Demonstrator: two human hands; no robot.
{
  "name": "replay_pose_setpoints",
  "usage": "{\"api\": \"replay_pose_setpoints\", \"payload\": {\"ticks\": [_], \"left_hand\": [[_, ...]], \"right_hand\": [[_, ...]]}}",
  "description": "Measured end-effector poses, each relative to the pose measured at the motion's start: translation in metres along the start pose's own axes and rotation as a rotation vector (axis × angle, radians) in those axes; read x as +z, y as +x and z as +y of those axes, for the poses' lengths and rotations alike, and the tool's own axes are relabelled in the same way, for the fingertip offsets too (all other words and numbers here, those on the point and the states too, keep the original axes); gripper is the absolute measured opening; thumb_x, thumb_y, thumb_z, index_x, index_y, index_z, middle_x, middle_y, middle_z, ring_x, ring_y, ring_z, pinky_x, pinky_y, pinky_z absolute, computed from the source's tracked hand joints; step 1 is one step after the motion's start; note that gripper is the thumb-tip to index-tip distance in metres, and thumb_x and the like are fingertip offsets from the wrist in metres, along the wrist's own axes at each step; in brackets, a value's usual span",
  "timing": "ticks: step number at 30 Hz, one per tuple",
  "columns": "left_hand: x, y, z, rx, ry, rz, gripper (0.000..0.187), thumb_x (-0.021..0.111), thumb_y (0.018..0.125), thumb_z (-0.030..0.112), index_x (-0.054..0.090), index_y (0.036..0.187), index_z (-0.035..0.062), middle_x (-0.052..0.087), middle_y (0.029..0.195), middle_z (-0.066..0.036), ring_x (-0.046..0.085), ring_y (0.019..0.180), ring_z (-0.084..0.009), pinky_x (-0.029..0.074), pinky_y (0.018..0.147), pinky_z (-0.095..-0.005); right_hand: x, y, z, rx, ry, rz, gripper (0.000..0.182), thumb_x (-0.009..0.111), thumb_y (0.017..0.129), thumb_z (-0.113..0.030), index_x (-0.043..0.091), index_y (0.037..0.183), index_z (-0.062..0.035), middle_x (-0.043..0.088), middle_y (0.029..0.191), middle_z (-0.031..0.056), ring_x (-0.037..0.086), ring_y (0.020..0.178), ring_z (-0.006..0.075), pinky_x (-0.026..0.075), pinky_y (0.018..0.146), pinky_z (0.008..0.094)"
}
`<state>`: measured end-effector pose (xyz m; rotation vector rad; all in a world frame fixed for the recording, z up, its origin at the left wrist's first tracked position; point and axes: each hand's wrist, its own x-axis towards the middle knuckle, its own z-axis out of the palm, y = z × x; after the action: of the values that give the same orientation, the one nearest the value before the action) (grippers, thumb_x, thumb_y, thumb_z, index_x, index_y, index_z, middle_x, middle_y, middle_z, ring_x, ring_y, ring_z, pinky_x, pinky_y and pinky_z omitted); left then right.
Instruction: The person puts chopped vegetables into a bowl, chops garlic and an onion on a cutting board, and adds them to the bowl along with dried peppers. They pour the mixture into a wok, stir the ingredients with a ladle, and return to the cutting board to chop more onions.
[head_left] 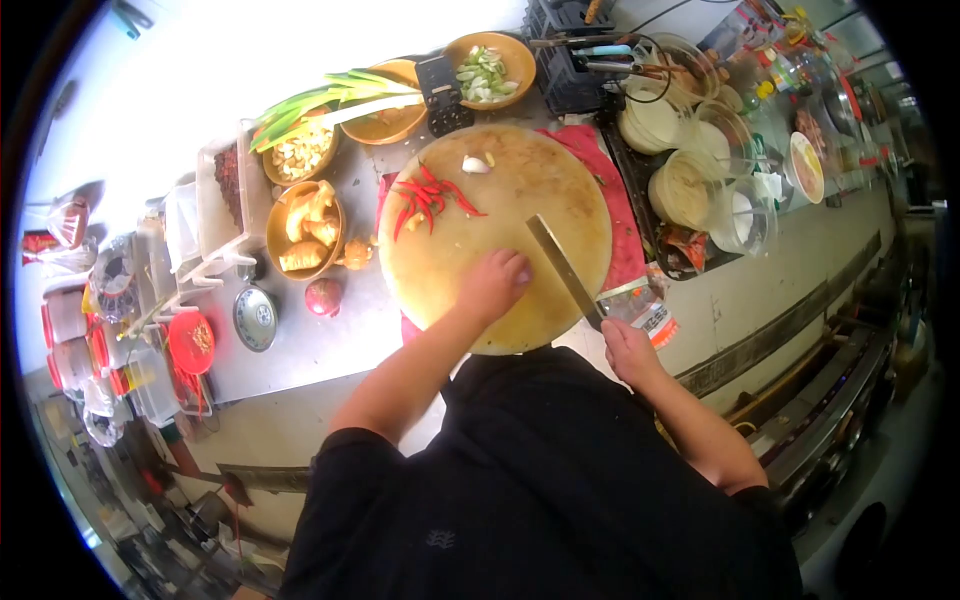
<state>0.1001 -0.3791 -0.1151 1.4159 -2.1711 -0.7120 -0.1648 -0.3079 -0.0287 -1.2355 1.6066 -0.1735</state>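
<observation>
A round wooden cutting board (455,265) lies on the steel counter in front of me. My left hand (492,285) rests on the board with fingers curled, and I cannot see anything under it. My right hand (628,350) grips the handle of a cleaver (562,265), whose blade lies flat over the board's right side, next to my left hand. Several red chillies (428,198) lie at the board's far left, and garlic cloves (476,165) sit near its far edge.
Wooden bowls hold ginger pieces (308,230), chopped bits (303,155) and sliced greens (487,72). Leeks (330,100) lie across a bowl. A red onion (323,296) and a small metal dish (255,318) sit left. Stacked bowls (685,190) stand right; a red cloth (622,240) lies under the board.
</observation>
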Motion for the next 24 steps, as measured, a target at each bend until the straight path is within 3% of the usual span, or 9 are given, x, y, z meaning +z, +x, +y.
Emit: {"api": "replay_pose_setpoints", "payload": {"ticks": [1,3,6,10,12,22,24], "left_hand": [[0.009,-0.001,0.007,0.006,0.003,-0.006,0.034,0.069,0.072,0.012,0.061,0.105,0.0065,0.06,0.107,-0.012,0.057,0.101,-0.0318,0.048,0.084,-0.0408],[0.022,-0.003,0.019,-0.109,0.005,0.254,0.04,0.074,0.068,0.014,0.061,0.105,0.0052,0.06,0.104,-0.013,0.057,0.096,-0.032,0.048,0.082,-0.0412],[0.029,-0.004,0.024,-0.078,0.028,0.347,0.045,0.076,0.065,0.016,0.06,0.105,0.0056,0.058,0.1,-0.012,0.056,0.094,-0.0312,0.048,0.081,-0.0397],[0.023,-0.012,0.019,-0.027,0.059,0.348,0.045,0.076,0.065,0.015,0.059,0.105,0.0035,0.057,0.102,-0.012,0.056,0.094,-0.0311,0.048,0.08,-0.0398],[0.022,-0.016,0.009,0.143,0.041,0.327,0.043,0.074,0.066,0.013,0.058,0.104,0.0023,0.057,0.104,-0.013,0.056,0.095,-0.0307,0.049,0.08,-0.0391],[0.025,-0.019,0.011,0.127,0.076,0.366,0.033,0.071,0.072,0.011,0.061,0.103,0.0043,0.058,0.106,-0.012,0.056,0.098,-0.0303,0.049,0.084,-0.0374],[0.024,-0.02,0.009,0.205,0.108,0.35,0.037,0.071,0.072,0.011,0.061,0.108,0.0074,0.059,0.109,-0.01,0.056,0.1,-0.0311,0.049,0.086,-0.0393]], "right_hand": [[0.002,0.001,0.003,0.001,0.008,0.004,0.04,0.047,0.096,-0.031,0.06,0.115,0.0012,0.064,0.104,0.0246,0.062,0.1,0.0352,0.047,0.085,0.0354],[0.004,0.003,0.006,-0.007,0.045,-0.007,0.041,0.047,0.096,-0.033,0.06,0.114,0.0012,0.064,0.104,0.0242,0.062,0.1,0.0355,0.047,0.086,0.036],[0.003,0.002,0.0,-0.044,-0.047,-0.045,0.042,0.047,0.096,-0.034,0.061,0.114,0.0009,0.064,0.106,0.0237,0.062,0.1,0.0356,0.047,0.086,0.0367],[0.001,0.001,-0.01,-0.121,-0.064,-0.035,0.042,0.047,0.096,-0.035,0.061,0.114,0.0006,0.064,0.107,0.0232,0.062,0.101,0.0362,0.047,0.087,0.0375],[0.0,0.0,-0.013,-0.108,-0.075,-0.036,0.042,0.046,0.096,-0.034,0.061,0.115,0.0001,0.064,0.108,0.0228,0.061,0.102,0.0364,0.047,0.087,0.038],[-0.008,-0.028,-0.028,-0.109,-0.124,-0.091,0.041,0.046,0.096,-0.036,0.06,0.117,-0.0027,0.063,0.109,0.0226,0.06,0.103,0.0373,0.047,0.088,0.0393],[-0.005,-0.025,-0.026,-0.146,-0.135,-0.074,0.041,0.046,0.096,-0.036,0.061,0.116,-0.0033,0.063,0.109,0.0228,0.06,0.103,0.0377,0.047,0.088,0.04]]}}
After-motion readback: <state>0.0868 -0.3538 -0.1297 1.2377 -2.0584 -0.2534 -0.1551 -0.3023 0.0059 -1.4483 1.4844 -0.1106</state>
